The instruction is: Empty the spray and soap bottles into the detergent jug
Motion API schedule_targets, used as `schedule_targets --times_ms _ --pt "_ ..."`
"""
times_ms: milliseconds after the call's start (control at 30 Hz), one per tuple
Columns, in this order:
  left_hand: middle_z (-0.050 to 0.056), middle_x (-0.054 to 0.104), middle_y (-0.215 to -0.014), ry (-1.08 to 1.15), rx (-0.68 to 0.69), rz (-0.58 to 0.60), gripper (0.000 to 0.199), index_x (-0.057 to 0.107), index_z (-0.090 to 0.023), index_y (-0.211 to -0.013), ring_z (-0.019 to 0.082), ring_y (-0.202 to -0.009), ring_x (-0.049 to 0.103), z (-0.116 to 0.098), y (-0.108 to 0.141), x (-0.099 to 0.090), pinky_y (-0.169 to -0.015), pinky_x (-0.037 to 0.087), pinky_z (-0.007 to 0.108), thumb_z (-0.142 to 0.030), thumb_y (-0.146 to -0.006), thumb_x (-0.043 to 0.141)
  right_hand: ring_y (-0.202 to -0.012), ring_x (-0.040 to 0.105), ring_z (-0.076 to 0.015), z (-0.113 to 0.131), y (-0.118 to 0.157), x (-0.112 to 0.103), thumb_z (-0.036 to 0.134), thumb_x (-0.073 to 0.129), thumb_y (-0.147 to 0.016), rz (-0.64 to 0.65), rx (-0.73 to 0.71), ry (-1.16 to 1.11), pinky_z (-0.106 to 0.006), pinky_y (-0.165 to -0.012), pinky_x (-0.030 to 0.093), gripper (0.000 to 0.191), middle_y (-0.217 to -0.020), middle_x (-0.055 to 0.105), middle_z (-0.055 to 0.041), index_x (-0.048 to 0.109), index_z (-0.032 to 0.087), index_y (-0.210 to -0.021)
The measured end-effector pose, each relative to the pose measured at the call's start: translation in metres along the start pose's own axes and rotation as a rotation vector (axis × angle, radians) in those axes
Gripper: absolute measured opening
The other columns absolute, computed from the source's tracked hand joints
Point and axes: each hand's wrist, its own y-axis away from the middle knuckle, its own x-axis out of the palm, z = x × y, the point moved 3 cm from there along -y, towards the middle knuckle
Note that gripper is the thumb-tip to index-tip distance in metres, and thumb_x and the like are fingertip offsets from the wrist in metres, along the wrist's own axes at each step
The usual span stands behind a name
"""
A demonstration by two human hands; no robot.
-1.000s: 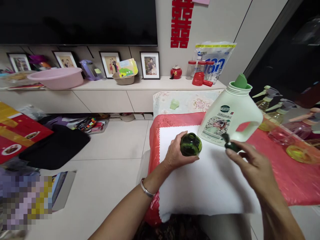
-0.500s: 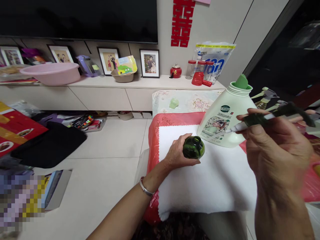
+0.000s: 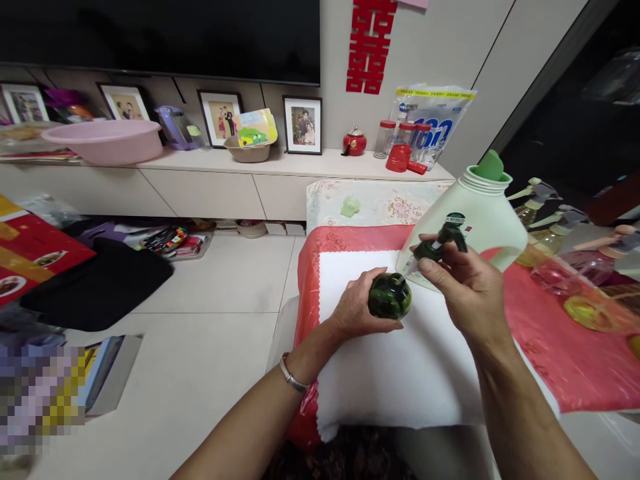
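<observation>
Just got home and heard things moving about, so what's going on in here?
A person's left hand holds a small green bottle above a white cloth. The right hand holds a dark pump top, its tube pointing down at the bottle's mouth; whether the tip is inside is hard to tell. The pump's collar is clear of the bottle's neck. A big pale green jug stands just behind the hands.

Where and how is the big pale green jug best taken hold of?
Probably by its handle, coming from the right and wrapping the fingers through the opening: the jug stands upright, its handle loops on that side, and the right hand, holding the dark pump, partly blocks the front.
</observation>
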Motion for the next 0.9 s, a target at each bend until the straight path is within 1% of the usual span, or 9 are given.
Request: schedule_targets --times_ms 67,167,367,567,700,900 --pt "0.014 0.058 -0.142 -0.001 0.013 -0.003 0.110 0.039 -0.025 -0.146 0.037 -0.130 0.058 0.000 0.000 0.000 -0.113 0.041 0.055 -0.043 -0.053 0.094 -0.101 0.062 -0.0139 -0.004 0.004 0.004 0.042 0.076 -0.088 0.048 0.024 0.015 -0.022 -0.085 0.055 0.041 -0.114 0.062 -0.0041 0.067 0.020 -0.121" --pt "0.013 0.059 -0.141 -0.002 0.032 -0.012 0.109 0.039 -0.025 -0.145 0.036 -0.129 0.059 0.000 0.000 0.001 -0.112 0.043 0.055 -0.042 -0.053 0.094 -0.102 0.062 -0.0134 -0.011 0.010 0.008 0.042 0.076 -0.088 0.097 0.040 0.048 -0.022 -0.088 0.053 0.039 -0.115 0.062 -0.0034 0.068 0.020 -0.120" --pt "0.014 0.057 -0.144 0.001 0.044 -0.003 0.104 0.039 -0.025 -0.145 0.036 -0.130 0.058 -0.003 -0.001 0.000 -0.111 0.043 0.054 -0.039 -0.056 0.092 -0.099 0.062 -0.0149 -0.025 0.019 0.011 0.047 0.073 -0.090 0.153 0.062 0.097 -0.026 -0.089 0.051 0.039 -0.112 0.063 -0.0037 0.068 0.019 -0.117" --pt "0.012 0.057 -0.145 -0.024 0.054 -0.007 0.106 0.038 -0.027 -0.147 0.036 -0.132 0.056 -0.001 -0.001 0.001 -0.112 0.042 0.054 -0.039 -0.056 0.092 -0.105 0.061 -0.0171 -0.036 0.023 0.011 0.049 0.071 -0.091 0.160 0.064 0.137 -0.028 -0.094 0.049 0.040 -0.116 0.062 -0.0038 0.068 0.019 -0.118" --pt "0.013 0.057 -0.145 -0.024 0.059 -0.008 0.108 0.037 -0.027 -0.147 0.036 -0.132 0.057 0.000 -0.001 0.002 -0.111 0.042 0.053 -0.042 -0.056 0.093 -0.105 0.061 -0.0174 -0.043 0.026 0.009 0.051 0.071 -0.092 0.157 0.058 0.158 -0.030 -0.095 0.049 0.042 -0.115 0.062 -0.0039 0.067 0.019 -0.120" --pt "0.015 0.057 -0.144 0.002 0.086 -0.015 0.106 0.037 -0.024 -0.145 0.035 -0.131 0.057 -0.001 -0.001 0.002 -0.111 0.042 0.053 -0.043 -0.056 0.092 -0.104 0.061 -0.0179 -0.043 0.024 0.009 0.053 0.070 -0.093 0.176 0.034 0.198 -0.031 -0.095 0.049 0.045 -0.117 0.061 -0.0046 0.067 0.018 -0.120"
